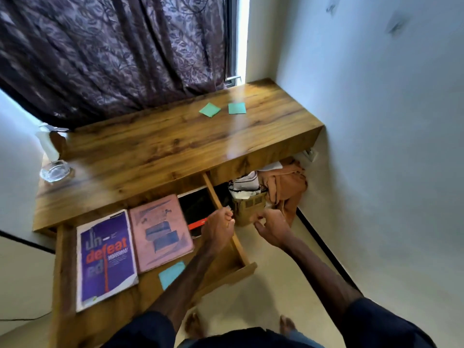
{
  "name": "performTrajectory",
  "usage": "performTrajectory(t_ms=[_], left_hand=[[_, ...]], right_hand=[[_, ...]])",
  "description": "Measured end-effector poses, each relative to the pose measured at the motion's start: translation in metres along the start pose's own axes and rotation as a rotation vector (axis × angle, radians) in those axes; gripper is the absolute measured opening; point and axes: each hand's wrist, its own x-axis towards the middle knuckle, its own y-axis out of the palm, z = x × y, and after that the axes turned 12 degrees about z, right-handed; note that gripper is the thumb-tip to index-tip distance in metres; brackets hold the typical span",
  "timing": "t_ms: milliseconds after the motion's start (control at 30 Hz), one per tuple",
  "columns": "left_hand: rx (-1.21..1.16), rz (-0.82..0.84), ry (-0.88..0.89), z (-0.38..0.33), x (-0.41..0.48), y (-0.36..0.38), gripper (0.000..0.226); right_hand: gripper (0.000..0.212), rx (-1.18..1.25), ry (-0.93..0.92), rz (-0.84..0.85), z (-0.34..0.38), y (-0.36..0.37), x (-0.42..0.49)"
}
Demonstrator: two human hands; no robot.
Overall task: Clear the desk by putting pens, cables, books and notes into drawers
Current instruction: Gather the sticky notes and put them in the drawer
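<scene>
The wooden desk [155, 149] has its drawer [241, 249] pulled out. Inside lie a purple book [105, 259], a pink book [160, 232], a black book with a red stripe [195, 209] and a blue note [172, 273]. Two green notes [210, 109] [237, 108] lie on the desktop at the far right. My left hand [218, 229] hovers over the drawer's right wall with its fingers curled; motion blur hides whether it holds anything. My right hand [272, 228] hangs just right of the drawer, fingers loosely curled and apart, with nothing in it.
A glass ashtray [55, 170] and a white object [46, 144] stand at the desk's left end. Under the desk on the right are a cardboard box [247, 209] and orange cloth [286, 187]. A dark curtain [113, 51] hangs behind; a white wall [376, 121] is to the right.
</scene>
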Motion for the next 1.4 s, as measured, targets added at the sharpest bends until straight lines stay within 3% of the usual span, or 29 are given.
performTrajectory(t_ms=[267,500,900,1133,1400], left_hand=[[0.07,0.042,0.014,-0.121,0.029,0.094,0.016],[0.072,0.068,-0.027,-0.161,0.053,0.116,0.017],[0.003,-0.05,-0.161,-0.157,0.206,0.054,0.015],[-0.041,-0.037,-0.172,-0.164,0.274,0.022,0.015],[-0.021,-0.077,-0.326,-0.154,0.366,-0.012,0.019]], right_hand=[[0.017,0.093,0.028,-0.037,-0.11,-0.088,-0.044],[0.018,0.078,0.049,0.008,-0.15,-0.135,-0.039],[0.018,-0.003,-0.084,0.109,-0.156,-0.194,0.116],[0.017,0.068,-0.1,0.115,-0.154,-0.235,0.205],[0.019,0.062,-0.157,0.22,-0.148,-0.264,0.325]])
